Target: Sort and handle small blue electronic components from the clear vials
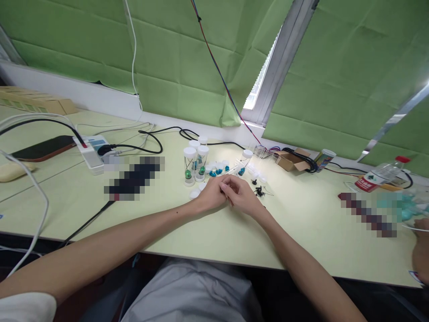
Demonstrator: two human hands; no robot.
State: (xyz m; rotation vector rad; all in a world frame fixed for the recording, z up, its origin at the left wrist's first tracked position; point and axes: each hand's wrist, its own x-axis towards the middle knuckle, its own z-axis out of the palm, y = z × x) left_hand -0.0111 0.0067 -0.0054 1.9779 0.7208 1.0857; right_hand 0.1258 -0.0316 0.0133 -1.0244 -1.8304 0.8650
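Note:
My left hand [214, 194] and my right hand [238, 193] meet above the pale table, fingers closed together. Whatever lies between them is hidden by the fingers. Just beyond my left hand stand several clear tubes [189, 166] with white caps, green and blue pieces inside. Small blue parts [219, 171] lie loose behind my hands. A single capped tube [246, 163] with a blue piece in it is tilted beyond my right hand. Black small parts with thin wires [259, 191] lie to the right of that hand. White round caps [195, 193] rest beside my left wrist.
A white power strip [90, 154] with cables and a phone [43, 147] lie at the left. An open cardboard box [292, 160] stands at the back. A plastic bottle [372, 179] lies at the right, near another person's hand [421, 224]. Green curtains [181, 58] hang behind.

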